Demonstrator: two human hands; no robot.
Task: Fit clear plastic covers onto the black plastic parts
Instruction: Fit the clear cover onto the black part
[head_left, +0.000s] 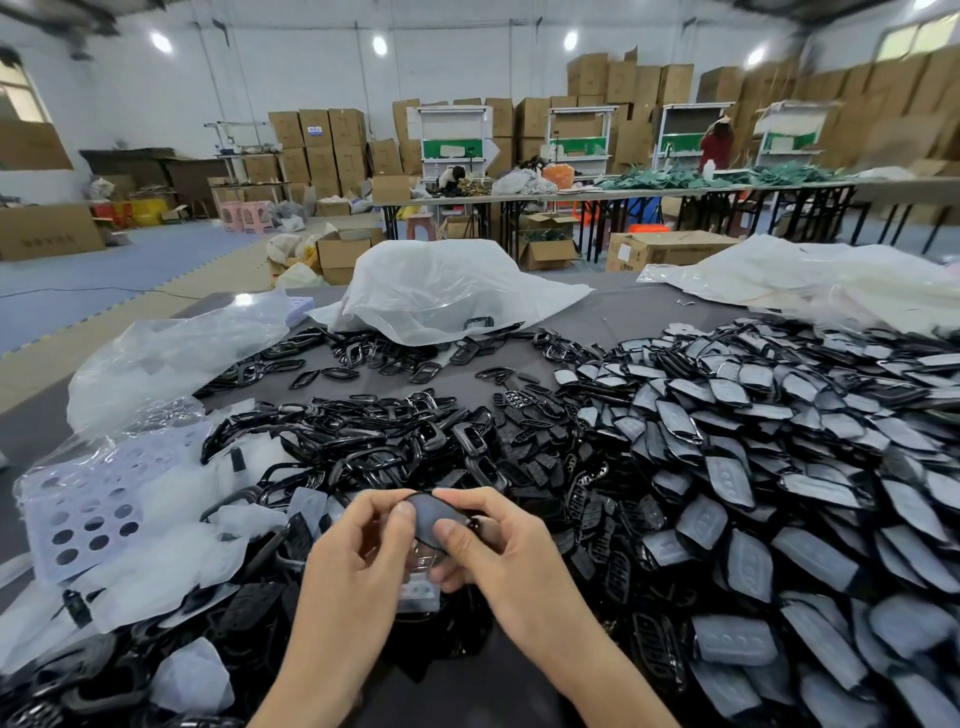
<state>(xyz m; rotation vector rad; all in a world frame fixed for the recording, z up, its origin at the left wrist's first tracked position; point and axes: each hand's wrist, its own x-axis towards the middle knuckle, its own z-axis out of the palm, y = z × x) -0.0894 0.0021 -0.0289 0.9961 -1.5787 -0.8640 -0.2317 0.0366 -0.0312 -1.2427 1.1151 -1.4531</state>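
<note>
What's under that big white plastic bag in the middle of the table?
Black frames poke out from under the bag at its front edge; anything deeper is covered.

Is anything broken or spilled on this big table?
Nothing looks broken. The black frames and the covered parts lie in loose heaps on the table, messy but roughly grouped by kind. The left hand and the right hand pinch one black part between them.
</note>
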